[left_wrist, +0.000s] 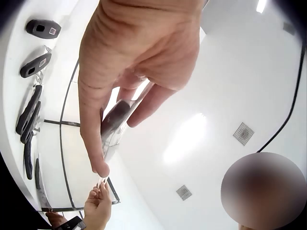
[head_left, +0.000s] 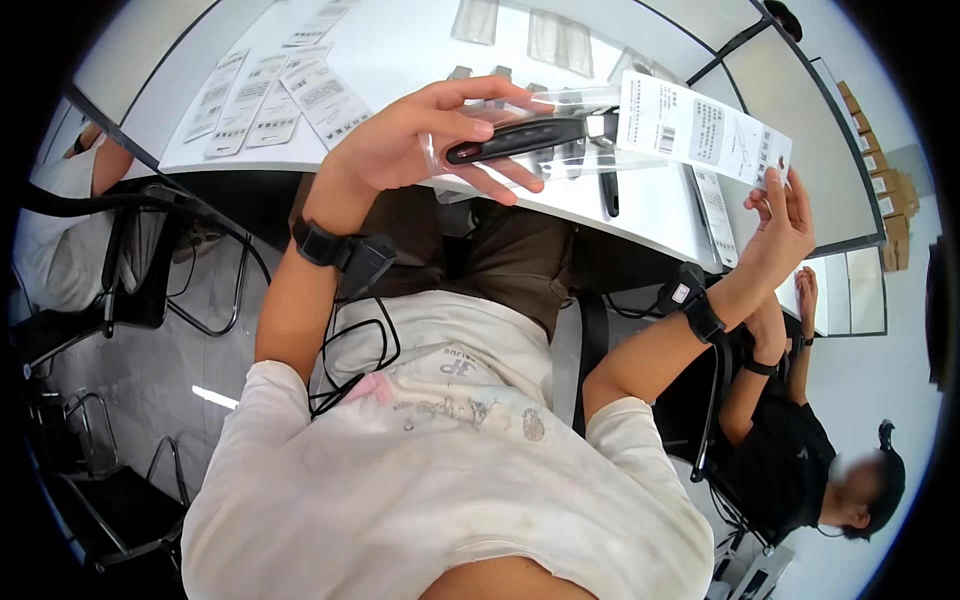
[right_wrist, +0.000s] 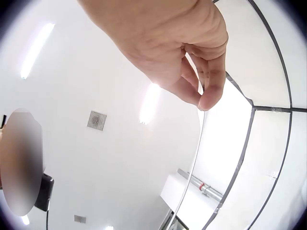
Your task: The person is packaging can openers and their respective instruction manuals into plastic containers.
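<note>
A clear plastic package with a black-handled tool inside is held up over the table edge. My left hand grips its left end, thumb on the near face and fingers spread around it; the left wrist view shows the dark handle between thumb and fingers. A white printed card overlaps the package's right end; whether they are joined I cannot tell. My right hand pinches the card's far right corner. In the right wrist view, the fingertips of my right hand meet on the card's thin edge.
Several printed cards lie on the white table at left, and clear empty-looking packages at the back. Dark-handled tools lie beyond my hands. Partitions border the table; another person sits at right.
</note>
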`<state>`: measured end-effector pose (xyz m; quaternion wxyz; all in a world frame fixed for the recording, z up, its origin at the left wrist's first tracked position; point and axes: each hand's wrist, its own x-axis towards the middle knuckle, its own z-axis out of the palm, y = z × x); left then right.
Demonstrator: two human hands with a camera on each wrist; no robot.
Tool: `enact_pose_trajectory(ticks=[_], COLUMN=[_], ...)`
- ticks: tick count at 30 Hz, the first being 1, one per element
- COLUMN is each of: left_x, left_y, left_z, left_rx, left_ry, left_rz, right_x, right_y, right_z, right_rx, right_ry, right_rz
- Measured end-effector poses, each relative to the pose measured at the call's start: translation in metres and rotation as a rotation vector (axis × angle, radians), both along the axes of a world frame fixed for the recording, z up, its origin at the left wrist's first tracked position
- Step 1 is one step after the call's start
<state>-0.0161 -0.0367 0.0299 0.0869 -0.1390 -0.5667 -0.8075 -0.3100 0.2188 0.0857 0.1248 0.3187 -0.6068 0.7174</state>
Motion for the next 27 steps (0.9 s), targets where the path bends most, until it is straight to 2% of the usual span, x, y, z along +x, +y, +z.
enact_pose_trajectory(ticks=[4,6,8,15,17,20,27], left_x=[0.001,0.001,0.002,0.003,0.003,0.004,0.006], left_y=[-0.002,-0.004,-0.004,-0.009,-0.009,-0.009,-0.009], left_z=[-0.001,-0.001,0.000,-0.004,-0.003,-0.002,-0.001], left_rx=[-0.006,-0.017,-0.027,-0.033,-0.042,-0.034,-0.052], left_ry=[-0.012,-0.011,-0.010,-0.011,-0.007,-0.012,-0.036], left_rz=[-0.017,-0.020,-0.022,-0.018,-0.019,-0.030,-0.009], right_x=[-0.006,-0.012,-0.014,-0.019,-0.027,-0.025,-0.034], right_y=[0.008,0.014,0.020,0.031,0.037,0.039,0.044], right_z=[0.001,0.001,0.000,0.000,-0.001,0.000,-0.001], right_rx=[-0.032,-0.083,-0.104,-0.116,-0.177,-0.196,-0.220], right_ry=[-0.004,-0.028,-0.052,-0.052,-0.106,-0.151,-0.176], right_rz=[-0.030,0.053,0.049,-0.091,0.020,0.063,0.074])
